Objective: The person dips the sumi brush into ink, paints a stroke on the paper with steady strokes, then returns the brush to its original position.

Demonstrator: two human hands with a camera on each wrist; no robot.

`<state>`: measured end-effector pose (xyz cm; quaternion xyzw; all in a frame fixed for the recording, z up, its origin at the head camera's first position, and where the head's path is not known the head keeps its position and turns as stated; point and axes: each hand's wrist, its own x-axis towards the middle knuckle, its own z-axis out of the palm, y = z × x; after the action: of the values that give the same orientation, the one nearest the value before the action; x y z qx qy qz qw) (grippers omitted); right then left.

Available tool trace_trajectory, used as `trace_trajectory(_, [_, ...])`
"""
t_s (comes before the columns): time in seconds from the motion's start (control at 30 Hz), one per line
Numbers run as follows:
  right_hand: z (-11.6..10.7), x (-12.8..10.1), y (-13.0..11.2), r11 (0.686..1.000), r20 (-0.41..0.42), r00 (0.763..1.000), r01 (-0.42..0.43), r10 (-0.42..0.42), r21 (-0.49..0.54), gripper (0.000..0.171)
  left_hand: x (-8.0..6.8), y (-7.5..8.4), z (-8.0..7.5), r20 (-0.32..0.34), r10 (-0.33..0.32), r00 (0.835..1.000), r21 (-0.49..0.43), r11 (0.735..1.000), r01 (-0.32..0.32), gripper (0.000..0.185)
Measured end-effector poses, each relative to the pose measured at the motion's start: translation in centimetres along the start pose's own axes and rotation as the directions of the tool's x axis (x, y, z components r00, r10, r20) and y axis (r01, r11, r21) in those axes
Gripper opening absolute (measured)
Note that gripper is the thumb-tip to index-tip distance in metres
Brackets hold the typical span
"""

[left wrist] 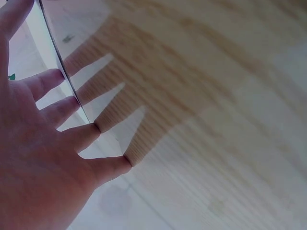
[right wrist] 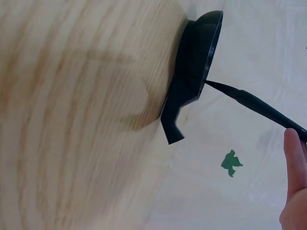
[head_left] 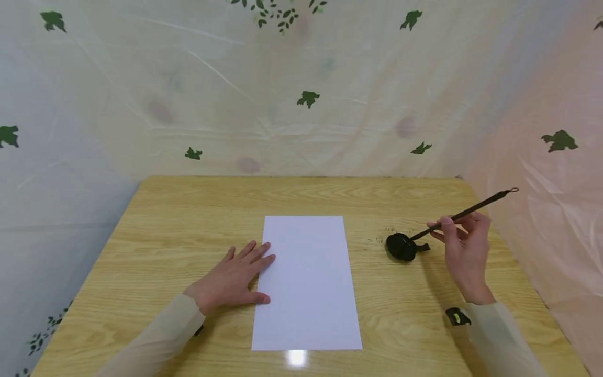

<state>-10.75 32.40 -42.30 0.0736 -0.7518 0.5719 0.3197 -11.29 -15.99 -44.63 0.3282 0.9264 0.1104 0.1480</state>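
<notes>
In the head view a sheet of white paper (head_left: pixel 306 293) lies on the wooden table. My left hand (head_left: pixel 237 277) rests at its left edge with fingers spread, the fingertips and thumb on the paper; the left wrist view shows this hand (left wrist: pixel 48 139) from close by. My right hand (head_left: pixel 466 251) pinches a dark writing brush (head_left: pixel 476 208) that slants up to the right and ends in a small loop. Its pointed tip (right wrist: pixel 216 86) is right at the rim of a black ink dish (head_left: pixel 401 247) with a short handle, standing right of the paper.
Dark specks (head_left: pixel 381 238) mark the table (head_left: pixel 198 220) around the dish. Pale curtains (head_left: pixel 235 78) with green bird and leaf prints hang behind the table and at both sides. A dark strap piece (head_left: pixel 457 317) sits at the right wrist.
</notes>
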Motion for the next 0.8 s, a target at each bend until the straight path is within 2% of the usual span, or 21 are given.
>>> trace_trajectory(0.2, [-0.28, -0.29, 0.42, 0.999, 0.034, 0.999, 0.012, -0.010, -0.049, 0.036, -0.05, -0.04, 0.07, 0.001, 0.000, 1.000, -0.002, 1.000, 0.000, 0.091])
trace_trajectory(0.47, [-0.57, -0.42, 0.89, 0.997, 0.037, 0.999, 0.001, 0.002, -0.081, 0.038, -0.08, 0.02, -0.17, 0.011, -0.009, 1.000, -0.003, 1.000, 0.009, 0.085])
trace_trajectory(0.8, [-0.67, -0.45, 0.82, 0.987, 0.035, 0.999, 0.012, -0.007, -0.158, 0.037, -0.20, -0.04, -0.09, -0.020, 0.014, 1.000, 0.002, 1.000, -0.014, 0.075])
